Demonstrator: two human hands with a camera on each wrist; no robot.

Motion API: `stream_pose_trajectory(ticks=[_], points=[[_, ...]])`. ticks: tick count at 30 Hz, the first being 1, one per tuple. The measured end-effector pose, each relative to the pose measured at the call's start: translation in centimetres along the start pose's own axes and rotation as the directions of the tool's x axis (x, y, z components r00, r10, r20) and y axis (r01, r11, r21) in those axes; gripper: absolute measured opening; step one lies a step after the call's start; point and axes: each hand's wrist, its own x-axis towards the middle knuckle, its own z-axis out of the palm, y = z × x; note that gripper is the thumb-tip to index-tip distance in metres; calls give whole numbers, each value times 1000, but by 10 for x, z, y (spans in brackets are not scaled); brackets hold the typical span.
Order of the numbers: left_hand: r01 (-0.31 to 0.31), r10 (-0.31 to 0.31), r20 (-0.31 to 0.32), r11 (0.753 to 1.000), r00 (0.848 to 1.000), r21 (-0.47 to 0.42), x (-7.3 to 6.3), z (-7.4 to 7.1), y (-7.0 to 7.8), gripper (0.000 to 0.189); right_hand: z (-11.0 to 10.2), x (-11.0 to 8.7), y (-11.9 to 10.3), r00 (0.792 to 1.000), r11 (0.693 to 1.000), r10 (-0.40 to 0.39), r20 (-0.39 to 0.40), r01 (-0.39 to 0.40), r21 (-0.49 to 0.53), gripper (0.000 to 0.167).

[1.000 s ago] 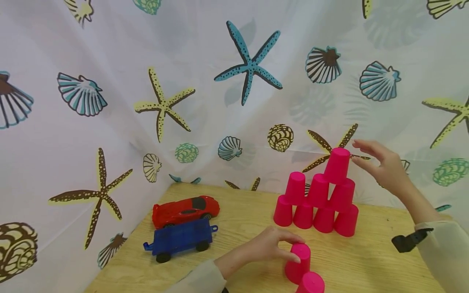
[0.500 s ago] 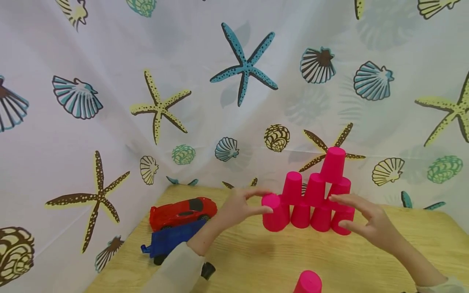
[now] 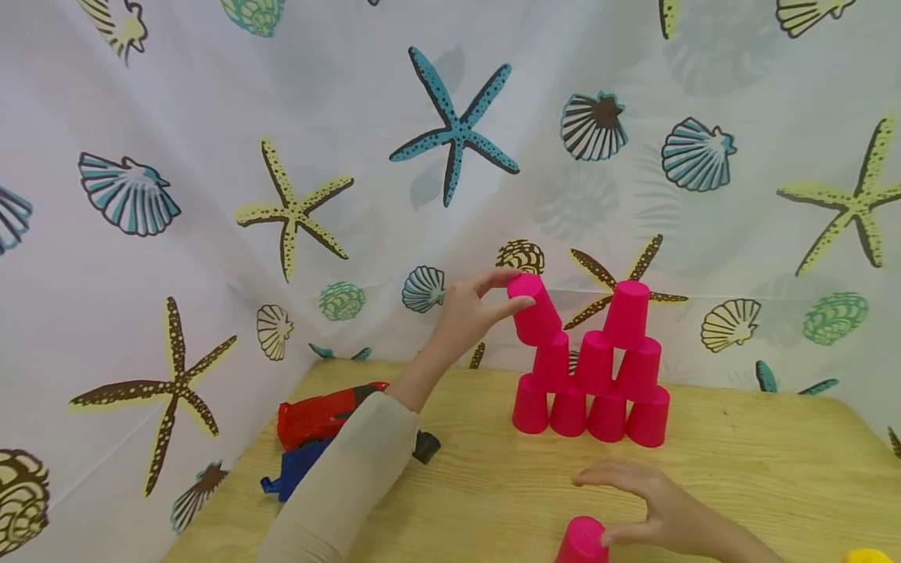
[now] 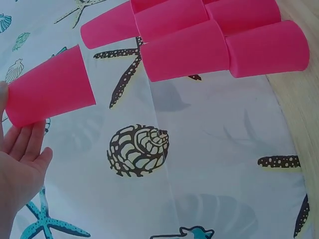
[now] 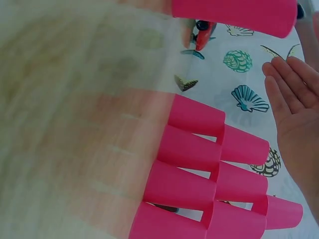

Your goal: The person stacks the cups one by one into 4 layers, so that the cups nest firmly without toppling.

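My left hand [image 3: 464, 313] pinches a pink cup [image 3: 536, 313] near its narrow end, thumb and fingers on either side. That cup tilts in the air over the left end of a pink cup pyramid [image 3: 594, 363]; in the left wrist view a gap shows between it and the stacked cups [image 4: 184, 50]. The pyramid has a row of several upside-down cups, three above them and one on top at the right. My right hand [image 3: 651, 500] holds nothing, fingers extended and thumb apart, beside a lone upside-down pink cup [image 3: 584, 539] at the table's front.
A red toy car [image 3: 317, 416] and a blue toy trailer [image 3: 299, 469] stand at the left, partly behind my left sleeve [image 3: 352, 477]. A yellow thing [image 3: 867, 556] shows at the bottom right edge. A shell-patterned curtain [image 3: 380, 219] hangs behind the wooden table [image 3: 732, 438].
My left hand has taken a cup from the front and raised it over the pyramid's left end. My right hand has come down from the pyramid's top to the lone front cup.
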Motion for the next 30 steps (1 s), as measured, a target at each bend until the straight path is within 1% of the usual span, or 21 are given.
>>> stream_pose_trajectory(ticks=[3, 7, 9, 12, 15, 19, 21, 24, 26, 30], points=[[-16, 16, 8, 1000, 1000, -15, 13, 15, 2, 47, 4, -4, 1, 996, 997, 47, 78, -52, 60, 57], [-29, 29, 39, 999, 999, -16, 27, 35, 3, 47, 6, -7, 1, 979, 981, 111, 169, -135, 142, 49], [-32, 32, 52, 999, 998, -10, 31, 44, 1, 47, 6, -7, 1, 976, 977, 112, 189, -143, 159, 45], [-32, 31, 63, 999, 998, 11, 36, 55, -3, 46, 6, -7, 0, 974, 974, 107, 199, -143, 175, 41], [-35, 32, 71, 999, 997, 41, 40, 64, -7, 46, 5, -7, 0, 972, 972, 118, 203, -155, 179, 41], [-38, 33, 89, 998, 996, 57, 43, 70, -13, 47, 5, -8, -1, 962, 962, 162, 218, -203, 181, 43], [-44, 38, 92, 997, 995, 62, 44, 72, -15, 48, 5, -8, -2, 960, 960, 172, 223, -213, 179, 43], [-42, 35, 96, 996, 995, 73, 46, 74, -16, 48, 5, -8, -2, 961, 962, 168, 218, -209, 177, 43], [-36, 27, 103, 996, 994, 80, 47, 75, -17, 47, 5, -7, -2, 966, 964, 152, 210, -191, 183, 42], [-9, 1, 131, 998, 991, 64, 50, 78, -18, 48, 6, -7, -2, 971, 969, 139, 197, -174, 176, 42]])
